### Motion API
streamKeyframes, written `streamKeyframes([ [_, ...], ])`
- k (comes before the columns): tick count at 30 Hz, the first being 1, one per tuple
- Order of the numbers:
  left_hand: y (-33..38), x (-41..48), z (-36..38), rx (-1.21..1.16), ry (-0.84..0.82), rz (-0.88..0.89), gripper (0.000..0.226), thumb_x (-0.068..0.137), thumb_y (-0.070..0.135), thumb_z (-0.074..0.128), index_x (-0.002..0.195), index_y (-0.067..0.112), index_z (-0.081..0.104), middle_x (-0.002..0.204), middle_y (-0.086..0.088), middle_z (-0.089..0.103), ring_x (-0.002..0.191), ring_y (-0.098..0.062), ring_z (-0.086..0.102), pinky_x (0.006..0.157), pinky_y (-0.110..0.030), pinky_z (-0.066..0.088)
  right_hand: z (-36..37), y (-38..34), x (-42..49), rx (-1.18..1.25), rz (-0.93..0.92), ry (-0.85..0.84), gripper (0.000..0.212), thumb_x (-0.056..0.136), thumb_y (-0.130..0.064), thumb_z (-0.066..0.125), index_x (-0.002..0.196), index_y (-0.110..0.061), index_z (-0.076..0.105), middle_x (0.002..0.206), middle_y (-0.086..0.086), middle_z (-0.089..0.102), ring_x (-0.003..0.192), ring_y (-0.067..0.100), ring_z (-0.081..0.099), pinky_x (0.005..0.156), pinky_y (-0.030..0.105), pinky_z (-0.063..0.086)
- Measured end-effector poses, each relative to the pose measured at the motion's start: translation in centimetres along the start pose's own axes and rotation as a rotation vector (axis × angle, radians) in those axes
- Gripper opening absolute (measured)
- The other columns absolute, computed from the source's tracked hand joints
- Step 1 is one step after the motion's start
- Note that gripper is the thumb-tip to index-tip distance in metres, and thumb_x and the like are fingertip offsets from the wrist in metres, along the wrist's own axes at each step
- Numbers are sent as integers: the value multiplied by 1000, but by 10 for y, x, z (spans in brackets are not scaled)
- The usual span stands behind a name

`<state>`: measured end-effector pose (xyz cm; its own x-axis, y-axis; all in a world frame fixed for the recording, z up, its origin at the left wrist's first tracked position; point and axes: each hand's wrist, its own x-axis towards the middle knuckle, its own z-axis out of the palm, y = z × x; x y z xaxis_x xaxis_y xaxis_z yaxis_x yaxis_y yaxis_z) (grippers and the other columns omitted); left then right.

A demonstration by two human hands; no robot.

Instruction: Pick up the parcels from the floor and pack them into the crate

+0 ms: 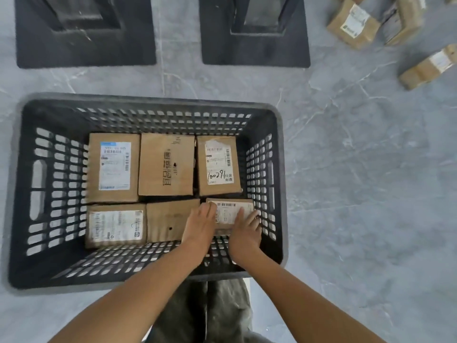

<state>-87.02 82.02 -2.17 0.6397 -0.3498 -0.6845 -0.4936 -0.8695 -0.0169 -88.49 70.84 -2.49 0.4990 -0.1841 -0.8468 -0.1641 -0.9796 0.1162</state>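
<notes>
A dark slatted crate (pixel 280 169) stands on the grey floor and holds several brown cardboard parcels in two rows. Both my hands reach into its near right corner. My left hand (pixel 200 226) lies with straight fingers on the left edge of a small labelled parcel (pixel 228 211). My right hand (pixel 247 231) lies flat on the same parcel's right side, fingers extended toward the crate wall. The parcel sits next to a plain parcel (pixel 168 219) in the near row. More parcels (pixel 352 23) lie on the floor at the far right.
Two black square bases (pixel 84 53) (pixel 254 53) stand on the floor beyond the crate. A long parcel (pixel 427 68) lies at the right edge. My legs (pixel 210 313) are just behind the crate's near rim. Open grey floor lies to the right of the crate.
</notes>
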Motion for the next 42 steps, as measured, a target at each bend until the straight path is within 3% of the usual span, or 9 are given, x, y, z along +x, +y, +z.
streamKeyframes([
  [2,-4,-2,-8,11,-39,16,60,82,14,61,137,7,36,131,-10,37,115,-23,38,94,-34,39,-10,-1,-3,-62,-69,-13,91,91,-14,55,148,-2,-15,153,31,-11,143,43,8,117,45,22],
  [5,-12,-22,-24,-62,-103,24,62,83,12,58,140,10,36,142,-12,33,129,-28,32,102,-39,37,-33,10,-22,-48,-229,-82,79,92,-15,54,152,-11,3,156,22,-12,145,41,-2,118,48,14],
  [8,-32,-63,-63,-191,-47,-25,50,86,12,52,134,12,42,137,-10,40,129,-26,33,102,-41,38,-63,34,-64,16,-296,15,62,96,-19,45,150,-15,14,158,18,-7,145,39,-7,117,48,15],
  [12,-61,-139,-161,-221,79,-35,31,90,14,47,121,14,52,124,-5,53,119,-22,43,97,-37,41,-136,62,-156,199,-336,183,51,96,-19,43,145,-16,28,155,12,15,144,32,11,116,47,25],
  [18,-79,-253,-354,-321,410,-16,30,92,18,44,121,15,50,122,0,53,120,-20,45,98,-33,37,-289,105,-315,326,-328,456,48,100,-23,38,146,-16,27,155,10,18,145,30,7,117,41,13],
  [27,-66,-419,-648,-376,930,37,42,95,28,45,135,18,40,131,0,45,130,-20,37,105,-36,32,-498,170,-568,682,-337,1051,41,97,-23,46,137,-15,44,140,6,43,134,24,31,110,37,29],
  [34,-10,-489,-736,-367,1131,169,51,92,35,49,138,16,36,140,-4,41,139,-25,26,113,-42,27,-499,244,-670,890,-320,1300,39,97,-23,48,135,-13,44,134,5,47,128,22,37,106,33,30],
  [38,23,-496,-745,-365,1125,277,54,92,40,47,139,17,32,141,-4,38,141,-26,21,113,-42,25,-471,304,-692,1077,-238,1378,42,98,-26,47,138,-13,41,137,2,45,130,18,36,106,29,30],
  [42,63,-486,-754,-374,1074,342,55,93,41,45,140,17,32,143,-4,36,141,-25,21,114,-44,25,-445,365,-699,1251,-162,1439,35,98,-28,45,132,-21,43,125,-1,53,117,18,47,90,25,32],
])
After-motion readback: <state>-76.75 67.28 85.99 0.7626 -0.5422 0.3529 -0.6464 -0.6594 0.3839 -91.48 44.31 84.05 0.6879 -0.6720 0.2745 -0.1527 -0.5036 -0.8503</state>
